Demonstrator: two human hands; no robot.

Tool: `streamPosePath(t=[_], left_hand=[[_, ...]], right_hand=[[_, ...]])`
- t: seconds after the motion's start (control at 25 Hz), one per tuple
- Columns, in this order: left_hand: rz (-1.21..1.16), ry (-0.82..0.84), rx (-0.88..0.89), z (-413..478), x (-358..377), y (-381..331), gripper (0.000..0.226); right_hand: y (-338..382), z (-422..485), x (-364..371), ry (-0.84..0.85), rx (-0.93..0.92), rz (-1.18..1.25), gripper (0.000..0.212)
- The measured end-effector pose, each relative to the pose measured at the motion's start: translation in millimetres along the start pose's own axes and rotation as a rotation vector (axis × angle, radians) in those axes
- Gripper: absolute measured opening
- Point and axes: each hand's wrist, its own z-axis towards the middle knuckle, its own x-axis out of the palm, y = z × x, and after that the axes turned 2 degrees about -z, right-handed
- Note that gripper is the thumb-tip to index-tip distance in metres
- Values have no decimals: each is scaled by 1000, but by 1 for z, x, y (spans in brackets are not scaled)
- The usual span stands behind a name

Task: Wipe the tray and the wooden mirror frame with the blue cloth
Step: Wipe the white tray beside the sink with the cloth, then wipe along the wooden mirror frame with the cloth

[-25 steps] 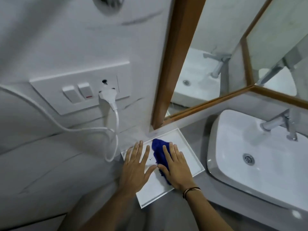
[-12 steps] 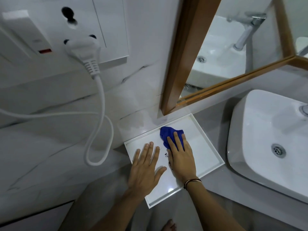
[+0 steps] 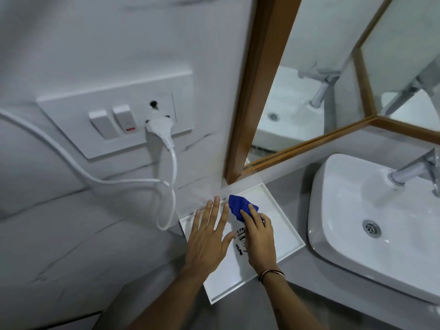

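Note:
A white rectangular tray (image 3: 287, 231) lies on the grey counter below the mirror's corner. My left hand (image 3: 208, 236) rests flat with spread fingers on the tray's left part. My right hand (image 3: 260, 236) presses a crumpled blue cloth (image 3: 239, 208) onto the tray's far side. A dark printed mark (image 3: 240, 238) shows on the tray floor between my two hands. The wooden mirror frame (image 3: 258, 79) rises on the wall just above the tray, and its lower bar (image 3: 309, 142) runs off to the right.
A white basin (image 3: 357, 248) with a chrome tap (image 3: 409, 172) stands right of the tray. On the marble wall at left a switch plate (image 3: 114, 117) holds a white plug (image 3: 159, 129), and its cable (image 3: 170, 198) loops down close to the tray's left corner.
My right hand has kept rubbing the cloth over the tray's far part. My left hand stays flat on the tray. The head camera swung up and back, so the view shifted.

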Motion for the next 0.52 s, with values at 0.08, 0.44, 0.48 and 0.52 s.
streamPosePath(t=[0.08,0.44,0.48,0.52], left_hand=[[12,-112,17,26,-38,-5,82],[-39,-534,92,123,-211,-26,89],[-31,-573,100,128,-226,-27,88],[-24,-609,104,138,-243,-29,86]], right_hand=[[9,3,-30,-180,11,54,65],[59,29,-207,-799,-126,340,67],[65,33,-229,-838,-158,350,68],[70,39,-253,-877,-186,350,67]])
